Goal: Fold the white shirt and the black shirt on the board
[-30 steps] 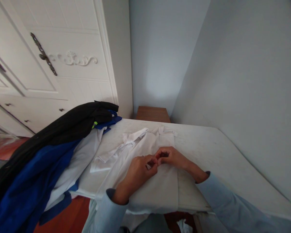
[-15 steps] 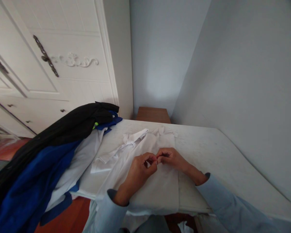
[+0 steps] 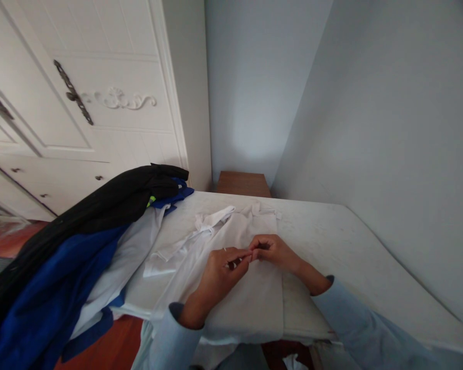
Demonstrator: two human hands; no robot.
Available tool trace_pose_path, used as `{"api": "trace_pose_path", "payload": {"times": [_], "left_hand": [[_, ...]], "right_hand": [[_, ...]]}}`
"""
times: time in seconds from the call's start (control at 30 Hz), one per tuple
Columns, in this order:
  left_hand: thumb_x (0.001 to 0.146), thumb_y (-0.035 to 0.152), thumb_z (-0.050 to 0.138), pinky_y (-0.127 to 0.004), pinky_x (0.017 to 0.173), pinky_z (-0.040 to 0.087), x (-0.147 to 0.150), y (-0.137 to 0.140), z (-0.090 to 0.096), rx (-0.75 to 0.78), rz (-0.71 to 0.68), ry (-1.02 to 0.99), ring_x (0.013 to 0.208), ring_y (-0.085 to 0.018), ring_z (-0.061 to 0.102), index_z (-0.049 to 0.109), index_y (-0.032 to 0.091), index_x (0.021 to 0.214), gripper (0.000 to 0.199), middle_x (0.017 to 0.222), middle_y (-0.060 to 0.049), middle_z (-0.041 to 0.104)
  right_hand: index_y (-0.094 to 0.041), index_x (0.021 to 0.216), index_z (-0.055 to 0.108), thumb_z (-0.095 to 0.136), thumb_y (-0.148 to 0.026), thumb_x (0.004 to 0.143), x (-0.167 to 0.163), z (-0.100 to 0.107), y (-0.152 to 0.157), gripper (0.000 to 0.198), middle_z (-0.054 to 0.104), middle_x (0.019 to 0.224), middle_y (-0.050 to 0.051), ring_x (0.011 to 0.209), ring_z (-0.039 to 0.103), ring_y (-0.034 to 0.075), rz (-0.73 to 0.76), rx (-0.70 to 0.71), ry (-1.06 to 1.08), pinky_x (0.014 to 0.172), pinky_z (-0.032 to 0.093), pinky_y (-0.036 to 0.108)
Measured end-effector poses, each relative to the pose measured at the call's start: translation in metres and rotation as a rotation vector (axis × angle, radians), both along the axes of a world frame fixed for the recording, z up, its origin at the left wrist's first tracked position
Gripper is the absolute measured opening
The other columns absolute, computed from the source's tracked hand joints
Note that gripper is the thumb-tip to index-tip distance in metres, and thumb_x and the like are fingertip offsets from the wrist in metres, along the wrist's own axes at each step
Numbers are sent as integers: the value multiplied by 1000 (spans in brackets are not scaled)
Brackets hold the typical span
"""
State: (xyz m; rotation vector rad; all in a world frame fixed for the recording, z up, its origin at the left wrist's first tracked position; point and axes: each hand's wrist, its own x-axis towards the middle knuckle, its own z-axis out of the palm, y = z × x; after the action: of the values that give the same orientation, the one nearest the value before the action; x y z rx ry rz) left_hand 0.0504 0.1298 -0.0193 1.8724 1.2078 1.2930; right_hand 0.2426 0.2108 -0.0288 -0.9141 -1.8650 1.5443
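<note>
Go slow, with your left hand [image 3: 220, 272] and right hand [image 3: 277, 253] pinched narrow, tip to tip, over the white cloth [image 3: 254, 303] on the table [image 3: 324, 226], and watch those 2 pinches, though I cannot tell what they hold, if anything.

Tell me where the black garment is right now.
In the head view, the black garment lies at left, atop the blue garment, near the white wardrobe.

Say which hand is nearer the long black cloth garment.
Left. The left hand is to the right of the black cloth garment, over the white cloth garment; the right hand is farther right, also over the white garment.
</note>
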Motion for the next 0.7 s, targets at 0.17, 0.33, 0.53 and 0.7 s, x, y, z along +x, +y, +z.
{"api": "trace_pose_path", "payload": {"times": [0.17, 0.33, 0.53, 0.7], "left_hand": [[94, 22, 60, -25, 63, 52, -2, 0, -7, 123, -58, 169, 65, -16, 70, 79, 20, 97, 20, 84, -3, 78], [98, 19, 54, -27, 66, 54, -4, 1, -12, 231, -117, 373, 70, -18, 73, 75, 20, 97, 21, 85, -4, 78], [93, 12, 56, -24, 55, 48, -1, 2, -16, 369, -1, 461, 59, -16, 69, 71, 20, 87, 17, 74, -1, 75], [83, 8, 60, -23, 53, 42, 2, 1, -13, 415, 79, 422, 51, -11, 62, 69, 20, 80, 16, 65, 3, 70]], "right_hand": [[-16, 81, 73, 88, -42, 65, 6, 0, 5, 34, 70, 78, 3, 72, 62, 16, 51, -123, 22, 67, 44, 27], [-16, 82, 72, 91, -32, 57, 9, 1, 7, 35, 70, 77, 1, 70, 62, 15, 74, -220, 11, 70, 46, 28], [-16, 82, 71, 91, -34, 59, 9, 0, 7, 35, 68, 78, 0, 71, 59, 14, 55, -195, 8, 70, 43, 27], [-16, 82, 71, 92, -38, 59, 7, -2, 7, 38, 68, 78, 1, 71, 59, 14, 57, -185, 5, 69, 44, 28]]}}
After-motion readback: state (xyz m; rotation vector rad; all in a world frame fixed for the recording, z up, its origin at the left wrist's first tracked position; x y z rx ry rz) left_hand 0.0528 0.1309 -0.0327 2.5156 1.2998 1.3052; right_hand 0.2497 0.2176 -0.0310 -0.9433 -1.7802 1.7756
